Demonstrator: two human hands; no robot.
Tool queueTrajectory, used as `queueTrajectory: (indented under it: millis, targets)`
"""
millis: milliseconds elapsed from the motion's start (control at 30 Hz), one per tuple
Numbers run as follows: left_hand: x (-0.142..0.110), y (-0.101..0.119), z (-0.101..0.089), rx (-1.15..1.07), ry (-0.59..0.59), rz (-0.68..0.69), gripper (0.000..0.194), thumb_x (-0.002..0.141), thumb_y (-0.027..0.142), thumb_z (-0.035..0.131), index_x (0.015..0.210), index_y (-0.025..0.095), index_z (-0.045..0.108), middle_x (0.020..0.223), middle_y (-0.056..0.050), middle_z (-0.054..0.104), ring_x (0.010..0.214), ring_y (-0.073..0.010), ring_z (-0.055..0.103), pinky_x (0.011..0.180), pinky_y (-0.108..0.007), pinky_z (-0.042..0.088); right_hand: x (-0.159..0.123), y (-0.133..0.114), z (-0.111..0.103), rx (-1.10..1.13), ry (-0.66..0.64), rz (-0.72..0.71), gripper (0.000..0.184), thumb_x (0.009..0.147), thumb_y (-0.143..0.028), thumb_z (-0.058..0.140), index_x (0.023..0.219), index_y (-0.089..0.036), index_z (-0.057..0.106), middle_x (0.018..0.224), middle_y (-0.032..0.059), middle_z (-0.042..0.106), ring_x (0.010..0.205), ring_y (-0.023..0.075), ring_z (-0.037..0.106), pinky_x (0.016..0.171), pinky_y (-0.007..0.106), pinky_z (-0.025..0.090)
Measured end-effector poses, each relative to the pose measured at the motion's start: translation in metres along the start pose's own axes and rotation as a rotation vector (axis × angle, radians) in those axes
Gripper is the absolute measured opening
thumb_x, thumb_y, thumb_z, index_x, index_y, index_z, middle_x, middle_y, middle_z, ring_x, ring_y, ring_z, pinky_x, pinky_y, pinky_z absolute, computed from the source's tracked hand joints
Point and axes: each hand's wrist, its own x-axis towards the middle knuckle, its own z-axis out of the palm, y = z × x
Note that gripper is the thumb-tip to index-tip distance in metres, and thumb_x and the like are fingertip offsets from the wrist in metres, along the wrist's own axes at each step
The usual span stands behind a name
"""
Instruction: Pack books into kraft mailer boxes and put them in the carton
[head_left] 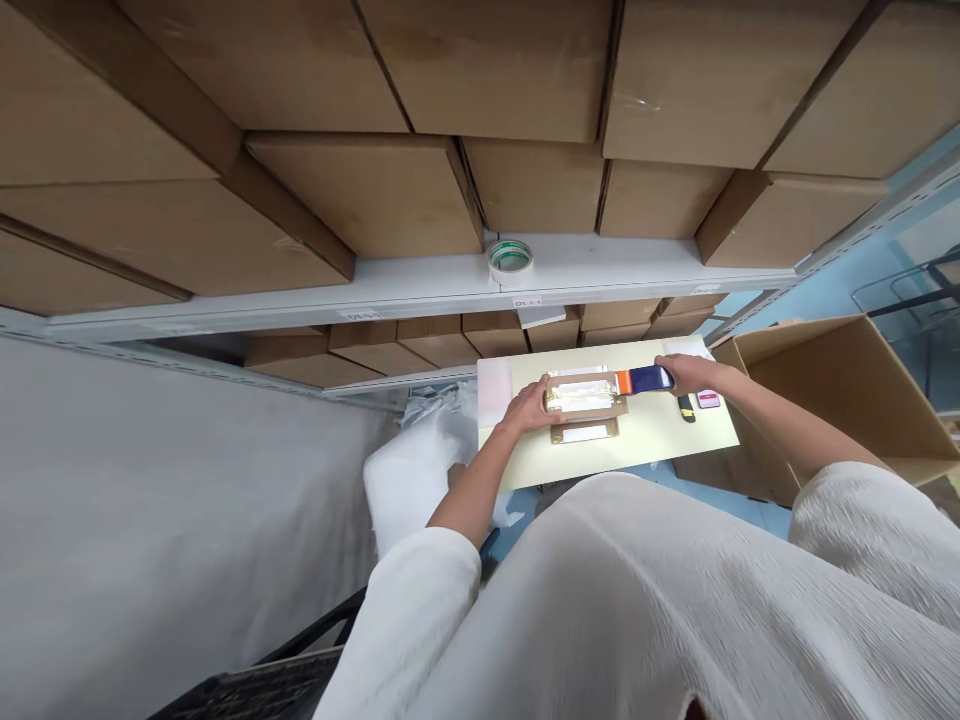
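Observation:
My left hand (529, 405) is closed around the left end of a small cardboard box (586, 408), whose top shows shiny clear tape and white patches. My right hand (686, 373) grips a flat dark blue item with an orange end (646, 380). That orange end meets the right side of the box; I cannot tell whether it is inside or only against it. Just below lies another small piece of cardboard packaging (585, 432) with a white strip. All of this is on a pale yellow board (540, 467). A black and yellow cutter (687, 409) rests near my right hand.
Right of the cutter is a small pink-edged object (708, 399). A tape roll (511, 260) sits on the metal shelf (622, 258) ahead, among stacked cartons (367, 195). White foam wrap (409, 480) is at the left, a large open carton (847, 390) at the right.

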Motion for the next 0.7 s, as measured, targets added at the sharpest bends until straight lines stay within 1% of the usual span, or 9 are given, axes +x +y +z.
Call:
queueTrajectory:
  millis: [67, 200, 333, 400, 500, 633, 700]
  targets:
    - [0.0, 0.001, -0.001, 0.009, -0.001, -0.01, 0.134, 0.07, 0.069, 0.09, 0.177, 0.029, 0.018, 0.164, -0.018, 0.054, 0.147, -0.0431, 0.055, 0.111, -0.045, 0.047, -0.008, 0.022, 0.007, 0.03, 0.006, 0.003, 0.051, 0.077, -0.022, 0.081, 0.124, -0.024, 0.06, 0.12, 0.0122, 0.073, 0.105, 0.0309, 0.07, 0.072, 0.031, 0.044]
    - [-0.001, 0.006, -0.004, 0.022, -0.009, -0.033, 0.132, 0.07, 0.069, 0.09, 0.175, 0.029, 0.021, 0.164, -0.018, 0.053, 0.147, -0.0436, 0.055, 0.111, -0.045, 0.048, -0.024, 0.061, 0.022, 0.068, 0.025, -0.002, 0.046, 0.077, -0.022, 0.08, 0.119, -0.024, 0.061, 0.117, 0.0119, 0.074, 0.103, 0.0297, 0.069, 0.072, 0.031, 0.043]
    - [-0.002, 0.013, -0.009, 0.067, -0.027, -0.049, 0.128, 0.07, 0.067, 0.09, 0.173, 0.028, 0.025, 0.158, -0.018, 0.058, 0.145, -0.0436, 0.056, 0.111, -0.045, 0.048, -0.027, 0.086, 0.036, 0.111, 0.004, -0.039, 0.046, 0.078, -0.022, 0.079, 0.12, -0.024, 0.061, 0.115, 0.0117, 0.074, 0.099, 0.0287, 0.069, 0.074, 0.031, 0.043]
    - [-0.002, 0.015, -0.011, 0.089, -0.039, -0.058, 0.127, 0.07, 0.067, 0.09, 0.172, 0.028, 0.026, 0.157, -0.018, 0.058, 0.144, -0.0439, 0.056, 0.11, -0.046, 0.048, -0.022, 0.092, 0.045, 0.112, 0.005, -0.057, 0.048, 0.078, -0.021, 0.08, 0.122, -0.023, 0.06, 0.117, 0.0122, 0.073, 0.101, 0.0291, 0.069, 0.075, 0.031, 0.044]
    - [-0.002, 0.017, -0.011, 0.097, -0.045, -0.082, 0.126, 0.071, 0.067, 0.088, 0.173, 0.028, 0.025, 0.16, -0.018, 0.056, 0.147, -0.0443, 0.054, 0.111, -0.047, 0.048, -0.008, 0.093, 0.058, 0.069, 0.002, -0.05, 0.054, 0.08, -0.02, 0.079, 0.13, -0.023, 0.06, 0.121, 0.0145, 0.072, 0.106, 0.0314, 0.069, 0.077, 0.032, 0.045]
    - [0.0, 0.016, -0.011, 0.094, -0.064, -0.101, 0.129, 0.071, 0.068, 0.088, 0.174, 0.028, 0.022, 0.165, -0.018, 0.051, 0.152, -0.0439, 0.049, 0.114, -0.046, 0.048, 0.017, 0.083, 0.074, 0.023, -0.04, 0.023, 0.069, 0.079, -0.018, 0.082, 0.143, -0.021, 0.057, 0.127, 0.0191, 0.07, 0.11, 0.0356, 0.07, 0.081, 0.035, 0.049]
    - [0.001, 0.015, -0.01, 0.091, -0.071, -0.104, 0.131, 0.069, 0.069, 0.089, 0.174, 0.027, 0.021, 0.166, -0.019, 0.05, 0.153, -0.0438, 0.048, 0.115, -0.046, 0.047, 0.029, 0.075, 0.079, 0.01, -0.055, 0.035, 0.072, 0.08, -0.016, 0.081, 0.147, -0.02, 0.055, 0.13, 0.0207, 0.069, 0.113, 0.0367, 0.07, 0.083, 0.037, 0.051]
